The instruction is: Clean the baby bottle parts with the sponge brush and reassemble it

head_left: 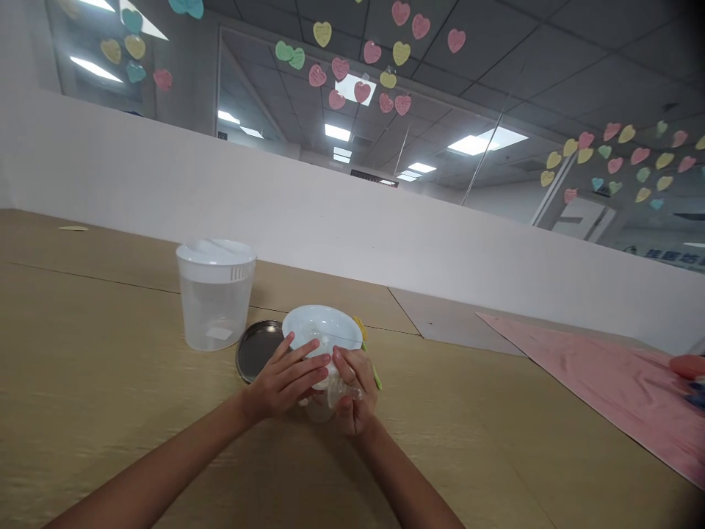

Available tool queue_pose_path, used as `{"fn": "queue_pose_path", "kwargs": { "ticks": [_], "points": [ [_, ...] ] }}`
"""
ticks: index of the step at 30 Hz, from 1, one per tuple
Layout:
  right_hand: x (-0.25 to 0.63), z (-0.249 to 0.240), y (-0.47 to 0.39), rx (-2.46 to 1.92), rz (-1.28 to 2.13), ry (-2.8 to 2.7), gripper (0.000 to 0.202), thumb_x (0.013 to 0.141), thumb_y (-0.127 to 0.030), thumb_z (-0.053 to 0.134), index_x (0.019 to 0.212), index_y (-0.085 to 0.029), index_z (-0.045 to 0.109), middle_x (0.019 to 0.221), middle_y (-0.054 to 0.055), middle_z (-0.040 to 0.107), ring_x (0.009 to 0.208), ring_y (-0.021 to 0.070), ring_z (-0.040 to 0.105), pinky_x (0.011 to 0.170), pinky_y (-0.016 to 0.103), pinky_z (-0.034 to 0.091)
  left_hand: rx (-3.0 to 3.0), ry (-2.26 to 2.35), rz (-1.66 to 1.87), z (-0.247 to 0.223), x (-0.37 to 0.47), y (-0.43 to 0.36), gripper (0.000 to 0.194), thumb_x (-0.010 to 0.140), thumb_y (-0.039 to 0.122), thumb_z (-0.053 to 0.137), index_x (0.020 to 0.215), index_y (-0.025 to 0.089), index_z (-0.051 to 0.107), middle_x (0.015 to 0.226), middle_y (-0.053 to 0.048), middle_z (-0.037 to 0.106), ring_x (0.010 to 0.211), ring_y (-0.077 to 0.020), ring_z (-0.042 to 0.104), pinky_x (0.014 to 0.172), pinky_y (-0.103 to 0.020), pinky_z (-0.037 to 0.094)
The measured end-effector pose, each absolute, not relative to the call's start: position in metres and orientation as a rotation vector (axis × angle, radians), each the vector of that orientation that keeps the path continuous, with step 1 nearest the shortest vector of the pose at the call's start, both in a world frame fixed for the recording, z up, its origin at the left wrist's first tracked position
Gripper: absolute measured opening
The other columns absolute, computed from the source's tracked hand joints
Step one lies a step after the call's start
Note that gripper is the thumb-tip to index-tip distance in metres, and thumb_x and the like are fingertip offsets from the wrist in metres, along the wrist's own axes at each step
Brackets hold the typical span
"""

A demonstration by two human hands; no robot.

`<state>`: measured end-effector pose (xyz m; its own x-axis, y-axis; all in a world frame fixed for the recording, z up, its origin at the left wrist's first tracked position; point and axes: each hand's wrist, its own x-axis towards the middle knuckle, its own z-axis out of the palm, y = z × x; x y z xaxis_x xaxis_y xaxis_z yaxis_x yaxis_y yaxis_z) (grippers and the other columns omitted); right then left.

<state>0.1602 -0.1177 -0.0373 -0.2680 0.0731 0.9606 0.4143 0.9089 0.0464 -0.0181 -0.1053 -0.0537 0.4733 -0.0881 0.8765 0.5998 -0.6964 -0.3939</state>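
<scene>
My right hand (357, 393) is closed around a small clear plastic piece (337, 391), its exact kind partly hidden by the fingers. Beside it, my left hand (289, 382) reaches in with its fingers stretched out and slightly apart, tips close to the clear piece. Just beyond both hands stands a white bowl (302, 317), with something clear showing inside it. A round dark metal dish (256, 351) lies left of the bowl, partly behind my left hand. Yellow and green items (360, 327) peek out at the bowl's right side.
A clear plastic bucket with a white lid (214, 294) stands on the wooden table (110, 382), left of the dish. Pink cloth (611, 382) covers the right side, with a red-orange object (687, 366) at the frame's edge. A low white partition (308, 206) runs along the back.
</scene>
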Motion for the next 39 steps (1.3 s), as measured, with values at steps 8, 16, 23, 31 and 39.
{"fn": "queue_pose_path", "kwargs": {
  "ticks": [8, 16, 23, 31, 39],
  "points": [
    [0.166, -0.037, -0.112, -0.492, -0.311, -1.651, 0.046, 0.091, -0.038, 0.026, 0.13, -0.02, 0.042, 0.111, 0.013, 0.052, 0.101, 0.0242, 0.052, 0.081, 0.042, 0.044, -1.881, -1.128, -1.482, -0.046, -0.033, -0.085, 0.033, 0.087, 0.03, 0.048, 0.118, 0.02, 0.045, 0.113, -0.01, 0.061, 0.115, -0.0246, 0.048, 0.101, -0.048, 0.027],
    [0.17, -0.035, -0.079, -1.045, 0.197, -1.357, 0.045, 0.083, -0.045, 0.046, 0.117, -0.016, 0.051, 0.086, 0.005, 0.056, 0.076, 0.0162, 0.055, 0.069, 0.031, 0.046, -2.158, -1.524, -1.301, -0.066, -0.027, -0.071, 0.036, 0.087, 0.042, 0.042, 0.118, 0.025, 0.05, 0.109, -0.007, 0.061, 0.105, -0.0239, 0.049, 0.095, -0.047, 0.026],
    [0.182, -0.051, -0.055, -1.163, 0.18, -1.626, 0.029, 0.073, -0.047, 0.059, 0.074, -0.019, 0.065, 0.072, 0.005, 0.065, 0.071, 0.0193, 0.057, 0.065, 0.032, 0.044, -2.188, -1.553, -1.28, -0.069, -0.027, -0.071, 0.029, 0.087, 0.042, 0.041, 0.104, 0.026, 0.059, 0.1, -0.005, 0.066, 0.105, -0.0241, 0.05, 0.096, -0.051, 0.022],
    [0.182, -0.05, -0.061, -1.175, -0.084, -1.924, 0.037, 0.09, -0.038, 0.04, 0.072, -0.021, 0.068, 0.073, 0.003, 0.067, 0.074, 0.0178, 0.053, 0.073, 0.032, 0.038, -2.061, -1.607, -1.217, -0.068, -0.029, -0.069, 0.033, 0.087, 0.041, 0.039, 0.113, 0.027, 0.055, 0.121, -0.009, 0.053, 0.111, -0.0274, 0.045, 0.095, -0.054, 0.024],
    [0.181, -0.056, -0.06, -1.136, -0.171, -1.954, 0.036, 0.093, -0.031, 0.031, 0.097, -0.017, 0.065, 0.089, 0.006, 0.066, 0.084, 0.0185, 0.051, 0.078, 0.034, 0.038, -1.36, -1.586, -1.724, -0.04, -0.074, -0.069, 0.07, 0.08, 0.041, 0.053, 0.134, 0.011, 0.02, 0.138, -0.023, 0.022, 0.13, -0.0362, 0.018, 0.103, -0.058, 0.012]
  ]
}}
